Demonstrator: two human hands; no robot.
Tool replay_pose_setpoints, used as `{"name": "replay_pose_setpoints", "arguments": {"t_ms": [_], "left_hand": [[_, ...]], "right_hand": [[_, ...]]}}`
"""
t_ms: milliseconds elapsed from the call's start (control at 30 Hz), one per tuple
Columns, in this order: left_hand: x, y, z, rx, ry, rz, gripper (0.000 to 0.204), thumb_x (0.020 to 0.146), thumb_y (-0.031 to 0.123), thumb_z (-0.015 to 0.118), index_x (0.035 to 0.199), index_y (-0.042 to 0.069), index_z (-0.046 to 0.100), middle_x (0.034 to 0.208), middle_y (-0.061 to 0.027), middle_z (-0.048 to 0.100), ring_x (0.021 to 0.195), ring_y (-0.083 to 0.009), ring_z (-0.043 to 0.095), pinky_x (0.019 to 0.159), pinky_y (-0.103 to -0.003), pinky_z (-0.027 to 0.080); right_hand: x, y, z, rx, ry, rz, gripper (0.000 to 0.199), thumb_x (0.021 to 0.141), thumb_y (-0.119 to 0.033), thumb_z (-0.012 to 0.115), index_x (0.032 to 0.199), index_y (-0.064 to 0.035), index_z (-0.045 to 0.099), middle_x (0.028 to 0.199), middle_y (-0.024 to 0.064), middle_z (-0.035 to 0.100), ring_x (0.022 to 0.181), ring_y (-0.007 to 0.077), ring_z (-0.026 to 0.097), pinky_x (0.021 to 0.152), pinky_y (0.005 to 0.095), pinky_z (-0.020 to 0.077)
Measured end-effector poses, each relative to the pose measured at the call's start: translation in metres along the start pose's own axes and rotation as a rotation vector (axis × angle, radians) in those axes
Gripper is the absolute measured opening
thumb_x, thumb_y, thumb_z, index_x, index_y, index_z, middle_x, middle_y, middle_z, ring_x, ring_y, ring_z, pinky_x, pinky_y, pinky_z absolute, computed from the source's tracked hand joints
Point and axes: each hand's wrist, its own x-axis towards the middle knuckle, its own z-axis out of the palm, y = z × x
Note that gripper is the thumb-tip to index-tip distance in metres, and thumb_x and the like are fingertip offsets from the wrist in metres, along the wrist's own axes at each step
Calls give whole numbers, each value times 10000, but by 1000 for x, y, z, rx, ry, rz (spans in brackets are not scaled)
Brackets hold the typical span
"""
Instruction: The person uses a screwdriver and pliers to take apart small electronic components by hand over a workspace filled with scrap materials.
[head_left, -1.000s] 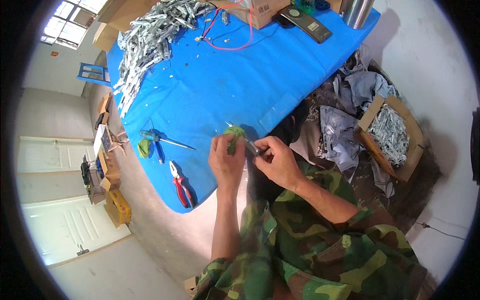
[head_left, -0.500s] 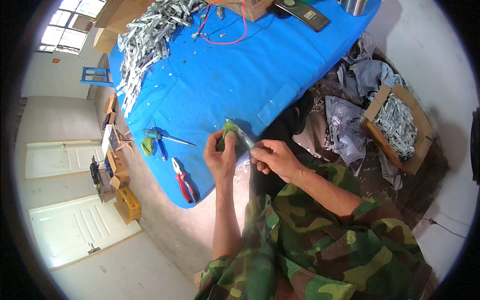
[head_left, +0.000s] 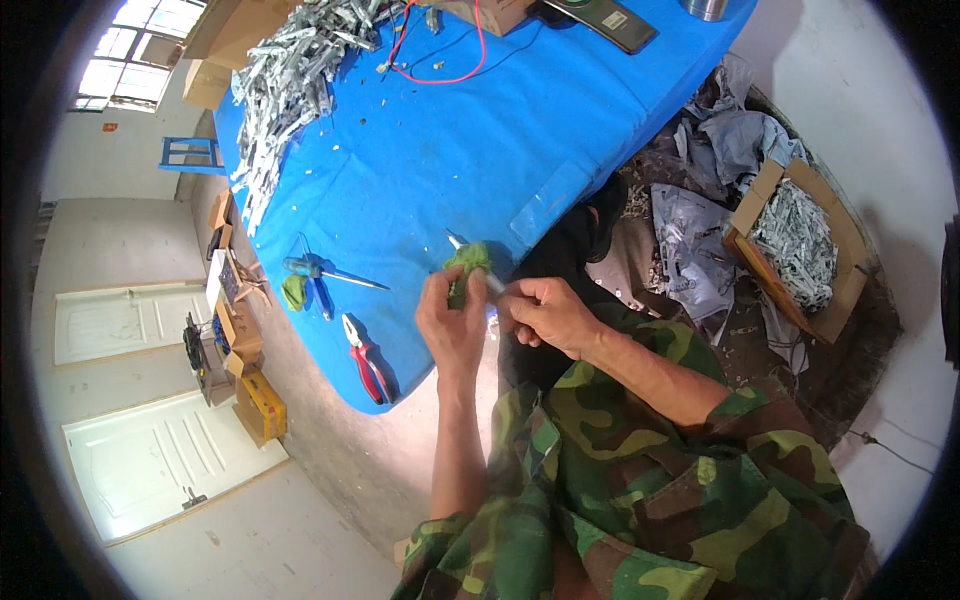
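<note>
A slim grey tube-like piece (head_left: 455,240) is held slantwise over the near edge of the blue-covered table (head_left: 430,160). My left hand (head_left: 452,325) is closed on a crumpled green cloth (head_left: 472,257), which wraps round the piece's middle; the far tip sticks out beyond it. My right hand (head_left: 556,318) pinches the near end of the same piece between thumb and fingers. To the left of my hands lie pliers with red handles (head_left: 373,376), a screwdriver (head_left: 345,277), a blue-handled tool (head_left: 321,300) and a second green cloth (head_left: 293,291).
A heap of grey, strip-like pieces (head_left: 285,95) covers the table's far left. Farther back are a looped red wire (head_left: 450,81), a black phone-like device (head_left: 620,28) and a metal cup (head_left: 705,8). On the floor at right stands a cardboard box (head_left: 853,285) of similar pieces, beside plastic bags (head_left: 690,240).
The green cloth has slid along the grey piece, now covering its middle and leaving the far tip bare. My left hand has shifted slightly right, nearer my right hand.
</note>
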Motion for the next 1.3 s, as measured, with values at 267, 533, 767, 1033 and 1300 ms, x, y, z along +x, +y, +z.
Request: {"name": "replay_pose_setpoints", "arguments": {"t_ms": [267,533,767,1033,1300], "left_hand": [[21,0,0,-29,20,-195,209,949,166,783,971,-35,732,768,-81,700,690,-123,600,643,-322,502],[13,6,-20,-70,63,-171,180,962,123,765,1045,-34,738,866,-103,725,783,-123,629,713,-302,519],[-21,27,-20,69,-110,64,166,907,56,793,1052,-14,753,916,-141,736,804,-231,707,732,-327,548],[2,4,-13,27,-91,-52,187,923,110,799,1029,-37,750,874,-122,746,803,-154,680,734,-307,537],[22,-10,-8,-106,-67,-250,314,984,269,782,1065,-33,766,844,-33,722,779,-95,609,700,-262,493]], "right_hand": [[-2,-5,8,-353,124,-206,223,1000,-174,644,907,26,680,734,67,693,578,124,634,545,314,491],[-2,1,8,-492,188,-308,209,983,-161,651,930,38,685,745,136,706,668,204,693,632,379,517],[-1,6,12,-497,239,-422,150,957,-118,703,969,30,689,833,213,721,771,357,733,663,443,521],[-6,4,12,-726,266,-490,164,953,-149,693,919,5,646,801,242,664,783,467,673,634,480,494],[-10,1,10,-675,235,-393,181,974,-116,674,1085,19,724,772,128,718,689,144,667,656,337,533]]}}
